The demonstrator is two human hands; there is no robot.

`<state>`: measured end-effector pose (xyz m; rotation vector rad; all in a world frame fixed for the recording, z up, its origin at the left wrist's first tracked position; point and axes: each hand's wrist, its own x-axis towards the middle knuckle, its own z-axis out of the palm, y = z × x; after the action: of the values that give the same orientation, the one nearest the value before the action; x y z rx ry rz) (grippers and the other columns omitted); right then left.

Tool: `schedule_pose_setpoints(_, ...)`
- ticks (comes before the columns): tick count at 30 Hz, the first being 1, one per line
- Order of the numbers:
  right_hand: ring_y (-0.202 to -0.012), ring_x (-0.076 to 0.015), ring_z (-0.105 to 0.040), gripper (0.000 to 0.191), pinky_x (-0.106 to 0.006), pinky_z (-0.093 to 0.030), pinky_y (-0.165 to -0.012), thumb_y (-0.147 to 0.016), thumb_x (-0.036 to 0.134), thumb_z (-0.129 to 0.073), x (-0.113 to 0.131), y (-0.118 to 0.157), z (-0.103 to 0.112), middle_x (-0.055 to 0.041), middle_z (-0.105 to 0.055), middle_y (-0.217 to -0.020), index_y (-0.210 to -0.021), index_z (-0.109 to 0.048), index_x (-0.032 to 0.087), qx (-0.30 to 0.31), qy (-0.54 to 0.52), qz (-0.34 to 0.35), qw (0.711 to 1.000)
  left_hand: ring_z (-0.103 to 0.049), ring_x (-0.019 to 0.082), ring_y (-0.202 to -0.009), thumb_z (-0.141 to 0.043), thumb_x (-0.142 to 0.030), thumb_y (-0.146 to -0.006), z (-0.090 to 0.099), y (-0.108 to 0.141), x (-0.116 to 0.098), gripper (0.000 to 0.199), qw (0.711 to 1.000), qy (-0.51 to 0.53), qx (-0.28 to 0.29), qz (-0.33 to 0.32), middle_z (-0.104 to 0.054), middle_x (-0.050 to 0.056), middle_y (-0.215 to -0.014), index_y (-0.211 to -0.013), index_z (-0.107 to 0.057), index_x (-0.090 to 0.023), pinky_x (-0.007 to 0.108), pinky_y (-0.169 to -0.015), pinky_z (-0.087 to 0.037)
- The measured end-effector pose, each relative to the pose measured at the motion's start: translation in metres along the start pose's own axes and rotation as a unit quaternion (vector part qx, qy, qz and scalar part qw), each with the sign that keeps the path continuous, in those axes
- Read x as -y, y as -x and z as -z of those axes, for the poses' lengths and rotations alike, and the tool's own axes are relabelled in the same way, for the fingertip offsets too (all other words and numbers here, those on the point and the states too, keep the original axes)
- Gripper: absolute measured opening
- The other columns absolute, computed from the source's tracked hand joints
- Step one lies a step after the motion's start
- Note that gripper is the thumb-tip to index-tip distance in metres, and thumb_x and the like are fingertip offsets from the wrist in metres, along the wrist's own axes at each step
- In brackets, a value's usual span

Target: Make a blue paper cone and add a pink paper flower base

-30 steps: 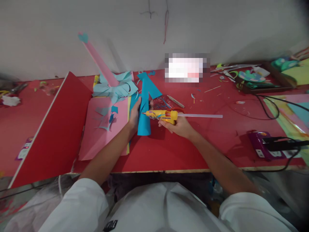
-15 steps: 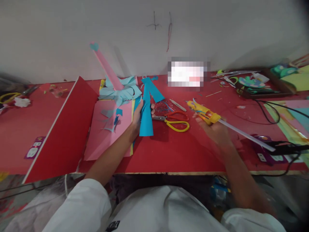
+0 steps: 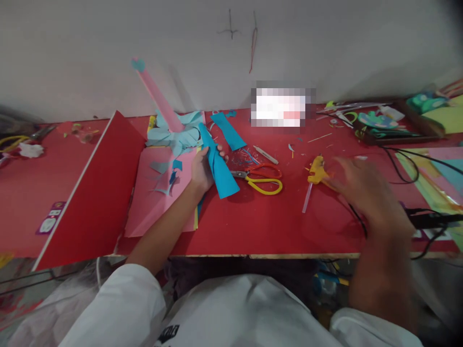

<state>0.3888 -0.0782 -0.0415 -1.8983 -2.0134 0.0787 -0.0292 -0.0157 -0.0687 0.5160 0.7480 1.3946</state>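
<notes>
My left hand [image 3: 203, 168] is closed around a rolled blue paper piece [image 3: 221, 174], narrow at the far end and wider toward me. A flat blue paper strip [image 3: 228, 132] lies just beyond it. To the right, a yellow glue gun [image 3: 317, 171] with a clear glue stick [image 3: 307, 197] poking out of it is on the red table. My right hand [image 3: 372, 193], blurred, is beside the gun with its fingers apart. Whether its thumb still touches the gun, I cannot tell. Scissors [image 3: 265, 185] with red and yellow handles lie between the hands.
A pink paper tube [image 3: 159, 99] stands on light blue paper strips [image 3: 173, 140] at the back left. Pink sheets [image 3: 155, 217] lie below, beside an upright red board [image 3: 87, 193]. A dark tray [image 3: 415, 127] of craft bits and a black cable [image 3: 398, 166] are at right.
My right hand has let go of the glue gun, which now rests on the table, and moved right. The rolled blue paper in my left hand has turned, its wide end swinging right.
</notes>
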Motion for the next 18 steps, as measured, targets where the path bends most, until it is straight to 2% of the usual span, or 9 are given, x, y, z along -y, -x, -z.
schedule_pose_setpoints(1, -0.116, -0.0420, -0.074, 0.049, -0.057, -0.056, -0.098, -0.103, 0.056, -0.063, 0.019, 0.000, 0.003, -0.0239, -0.078, -0.125, -0.137, -0.071, 0.021, -0.018, -0.015, 0.004, 1.000, -0.078, 0.022, -0.086, -0.062, -0.038, -0.101, 0.000, -0.001, -0.001, 0.020, 1.000, 0.007, -0.002, -0.009, -0.077, 0.007, -0.093, -0.107, -0.070, -0.021, 0.036, -0.086, -0.069)
schedule_pose_setpoints(3, -0.090, -0.0316, -0.079, 0.048, -0.048, -0.061, -0.087, -0.107, 0.059, -0.058, 0.065, 0.000, 0.004, -0.0123, -0.082, -0.100, -0.137, -0.071, 0.024, -0.012, -0.155, 0.003, 0.988, -0.079, 0.023, -0.092, -0.061, -0.039, -0.100, -0.001, -0.004, -0.002, 0.020, 0.999, 0.019, -0.010, -0.024, -0.078, 0.008, -0.094, -0.105, -0.069, -0.021, 0.039, -0.090, -0.069)
schedule_pose_setpoints(5, -0.075, -0.0262, -0.079, 0.049, -0.040, -0.062, -0.078, -0.107, 0.064, -0.059, 0.112, -0.002, -0.005, -0.0066, -0.080, -0.084, -0.133, -0.071, 0.024, 0.088, -0.321, 0.038, 0.942, -0.079, 0.025, -0.098, -0.061, -0.041, -0.100, -0.002, -0.006, -0.003, 0.020, 0.999, 0.026, -0.023, -0.041, -0.079, 0.009, -0.096, -0.103, -0.069, -0.022, 0.040, -0.094, -0.068)
schedule_pose_setpoints(7, -0.075, -0.0255, -0.079, 0.052, -0.036, -0.061, -0.073, -0.104, 0.065, -0.063, 0.151, -0.005, -0.021, -0.0059, -0.081, -0.083, -0.136, -0.070, 0.025, 0.152, -0.405, 0.063, 0.899, -0.080, 0.025, -0.103, -0.062, -0.042, -0.100, -0.003, -0.007, -0.004, 0.020, 0.997, 0.026, -0.038, -0.054, -0.080, 0.010, -0.100, -0.103, -0.071, -0.023, 0.041, -0.097, -0.067)
schedule_pose_setpoints(9, -0.084, -0.0257, -0.080, 0.055, -0.035, -0.061, -0.075, -0.102, 0.063, -0.067, 0.175, -0.010, -0.041, -0.0061, -0.082, -0.089, -0.143, -0.065, 0.026, 0.176, -0.454, 0.071, 0.870, -0.080, 0.025, -0.107, -0.062, -0.040, -0.101, -0.003, -0.009, -0.005, 0.020, 0.996, 0.028, -0.048, -0.065, -0.081, 0.010, -0.104, -0.104, -0.072, -0.023, 0.039, -0.099, -0.066)
schedule_pose_setpoints(11, -0.086, -0.0255, -0.079, 0.058, -0.034, -0.061, -0.072, -0.100, 0.065, -0.068, 0.185, -0.017, -0.059, -0.0043, -0.079, -0.087, -0.143, -0.064, 0.026, 0.182, -0.497, 0.049, 0.847, -0.080, 0.024, -0.110, -0.059, -0.035, -0.102, -0.002, -0.009, -0.005, 0.019, 0.996, 0.033, -0.045, -0.072, -0.082, 0.010, -0.110, -0.103, -0.072, -0.022, 0.037, -0.100, -0.065)
schedule_pose_setpoints(13, -0.087, -0.0256, -0.078, 0.059, -0.035, -0.062, -0.072, -0.093, 0.067, -0.075, 0.187, -0.024, -0.073, -0.0038, -0.078, -0.089, -0.136, -0.065, 0.027, 0.158, -0.536, 0.009, 0.829, -0.079, 0.023, -0.114, -0.057, -0.031, -0.104, -0.002, -0.009, -0.005, 0.018, 0.997, 0.027, -0.037, -0.069, -0.083, 0.010, -0.114, -0.103, -0.073, -0.021, 0.035, -0.099, -0.064)
schedule_pose_setpoints(15, -0.097, -0.0269, -0.078, 0.054, -0.038, -0.064, -0.081, -0.087, 0.064, -0.082, 0.182, -0.031, -0.084, -0.0068, -0.080, -0.101, -0.125, -0.068, 0.028, 0.090, -0.560, -0.029, 0.823, -0.079, 0.023, -0.115, -0.061, -0.033, -0.105, -0.001, -0.010, -0.004, 0.018, 0.998, 0.006, -0.033, -0.057, -0.083, 0.009, -0.114, -0.105, -0.074, -0.021, 0.032, -0.096, -0.063)
schedule_pose_setpoints(18, -0.112, -0.0270, -0.077, 0.045, -0.041, -0.064, -0.098, -0.082, 0.059, -0.086, 0.169, -0.040, -0.097, -0.0096, -0.081, -0.114, -0.109, -0.070, 0.026, -0.005, -0.595, -0.056, 0.801, -0.080, 0.020, -0.108, -0.070, -0.039, -0.105, 0.001, -0.011, -0.003, 0.018, 0.998, -0.004, -0.028, -0.052, -0.083, 0.007, -0.110, -0.110, -0.074, -0.022, 0.029, -0.090, -0.063)
